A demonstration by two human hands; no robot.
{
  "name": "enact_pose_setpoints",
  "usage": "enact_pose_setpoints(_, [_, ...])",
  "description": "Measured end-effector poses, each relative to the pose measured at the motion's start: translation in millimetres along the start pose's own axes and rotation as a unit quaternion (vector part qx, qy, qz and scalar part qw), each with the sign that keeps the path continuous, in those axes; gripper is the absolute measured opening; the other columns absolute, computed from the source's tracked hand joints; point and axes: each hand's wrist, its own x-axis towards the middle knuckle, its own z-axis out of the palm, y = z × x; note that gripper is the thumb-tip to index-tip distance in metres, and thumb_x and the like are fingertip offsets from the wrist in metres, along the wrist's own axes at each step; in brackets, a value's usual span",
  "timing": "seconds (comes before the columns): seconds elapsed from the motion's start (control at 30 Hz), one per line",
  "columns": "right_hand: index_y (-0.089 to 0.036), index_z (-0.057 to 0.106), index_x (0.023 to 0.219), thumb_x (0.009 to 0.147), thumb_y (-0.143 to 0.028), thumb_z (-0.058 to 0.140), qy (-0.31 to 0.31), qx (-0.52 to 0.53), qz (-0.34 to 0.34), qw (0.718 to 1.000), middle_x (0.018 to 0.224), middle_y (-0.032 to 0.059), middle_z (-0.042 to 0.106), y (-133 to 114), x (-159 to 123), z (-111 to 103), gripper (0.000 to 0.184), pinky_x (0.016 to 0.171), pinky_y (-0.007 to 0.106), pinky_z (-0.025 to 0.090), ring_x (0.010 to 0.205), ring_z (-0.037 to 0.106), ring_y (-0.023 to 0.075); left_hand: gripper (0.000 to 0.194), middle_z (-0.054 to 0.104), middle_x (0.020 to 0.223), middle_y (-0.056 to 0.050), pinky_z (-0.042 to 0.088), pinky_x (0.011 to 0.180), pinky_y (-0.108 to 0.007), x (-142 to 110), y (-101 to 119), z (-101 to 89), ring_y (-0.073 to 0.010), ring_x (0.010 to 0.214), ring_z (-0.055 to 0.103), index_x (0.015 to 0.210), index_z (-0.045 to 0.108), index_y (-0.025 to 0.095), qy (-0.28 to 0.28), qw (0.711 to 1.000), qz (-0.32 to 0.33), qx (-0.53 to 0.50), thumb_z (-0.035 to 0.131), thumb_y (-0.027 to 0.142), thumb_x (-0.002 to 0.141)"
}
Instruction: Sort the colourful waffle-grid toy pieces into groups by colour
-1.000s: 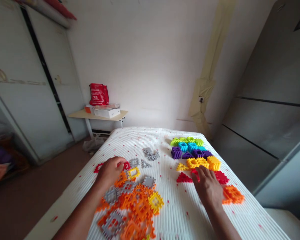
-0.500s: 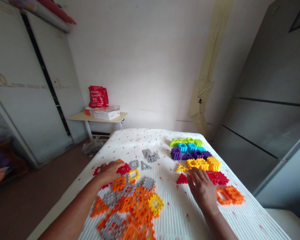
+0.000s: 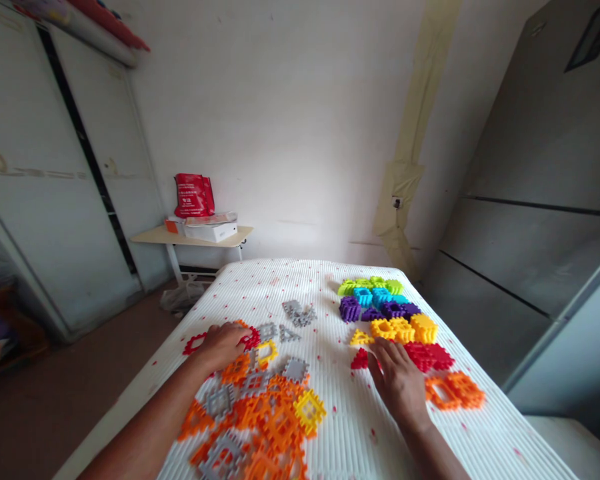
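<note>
Over the white cover (image 3: 347,433), left hand (image 3: 224,347) and right hand (image 3: 401,381) curl, grip unclear; the right, nudging forward, could topple yellow blocks (image 3: 424,329) just beyond.

The white wall (image 3: 300,167) was lit softly, brightest near its middle, and was left greyer toward the top. The floor (image 3: 90,373) at the left was made very dark by shade. At the 2 sides, the tall cupboard (image 3: 35,220) and the grey cabinet (image 3: 520,160) were stretched and tilted. The left hand (image 3: 225,347) and right hand (image 3: 403,380) were blurred a little. Small letters on the red bag (image 3: 193,195) were smudged.
</note>
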Motion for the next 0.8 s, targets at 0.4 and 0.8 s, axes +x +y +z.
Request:
enact_pose_setpoints(0.4, [-0.019,0.059,0.106,0.089,-0.024,0.048,0.006,0.187,0.005,0.982,0.103,0.0096,0.065,-52.2,7.3,-10.8,0.021,0.084,0.036,0.048,0.096,0.06,0.0208,0.042,0.068,0.101,-0.009,0.046,0.081,-0.037,-37.3,80.8,32.2,-0.0225,0.09,0.065,0.119,0.048,0.02,-0.091,0.713,-0.043,-0.694,0.051,0.036,0.08])
enact_pose_setpoints(0.8, [-0.02,0.055,0.115,0.086,-0.038,0.05,-0.064,0.255,0.016,0.965,0.101,0.009,0.063,-78.9,9.5,-19.8,0.034,0.079,0.036,0.047,0.091,0.057,0.0224,0.039,0.065,0.106,-0.007,0.047,0.077,-0.032,-59.3,127.0,85.9,-0.0177,0.087,0.061,0.12,0.051,0.023,-0.145,0.603,-0.076,-0.781,0.051,0.034,0.083])
